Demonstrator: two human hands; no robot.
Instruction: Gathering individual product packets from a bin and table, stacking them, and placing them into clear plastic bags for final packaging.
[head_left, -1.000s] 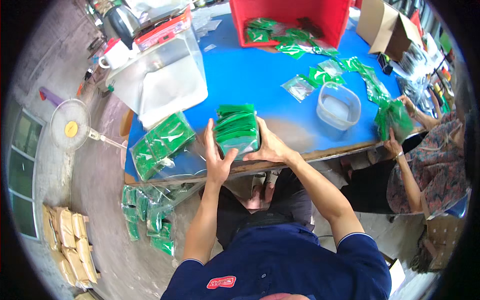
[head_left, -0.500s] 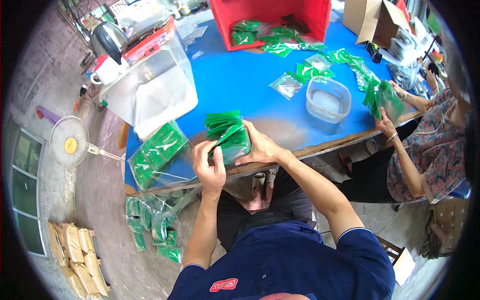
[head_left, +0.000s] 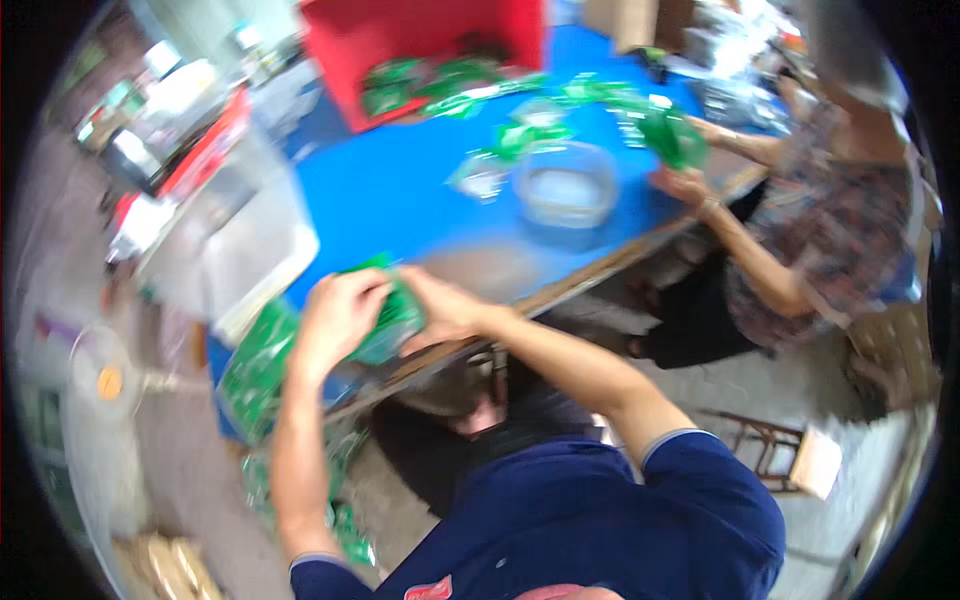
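Landmark: blue worktop [head_left: 400, 190].
Left hand [head_left: 335, 320]: closed on green packet stack [head_left: 395, 315], at worktop's near edge.
Right hand [head_left: 445, 308]: clasps same stack.
Change: stack, squared upright earlier, now tilted leftward toward the packet-filled clear bag [head_left: 255, 365]; bundle seems gathered.

Stack of flat green packets [head_left: 392, 318] at the near edge of the blue worktop [head_left: 400, 200], clasped from both sides: left hand [head_left: 335, 320] over its left face, right hand [head_left: 445, 308] on its right. Image blurred; packet detail not resolvable.

Clear bag of green packets [head_left: 255, 365] just left of the stack, at the worktop's left corner.

More green packets [head_left: 345, 530] on the floor below that corner.

Loose green packets [head_left: 420, 80] lie in the red bin [head_left: 420, 40] at the far side.

Several green packets [head_left: 520, 135] scattered beside a clear tub [head_left: 565, 185].

A co-worker's hands hold a green bundle [head_left: 670, 135] at the right end
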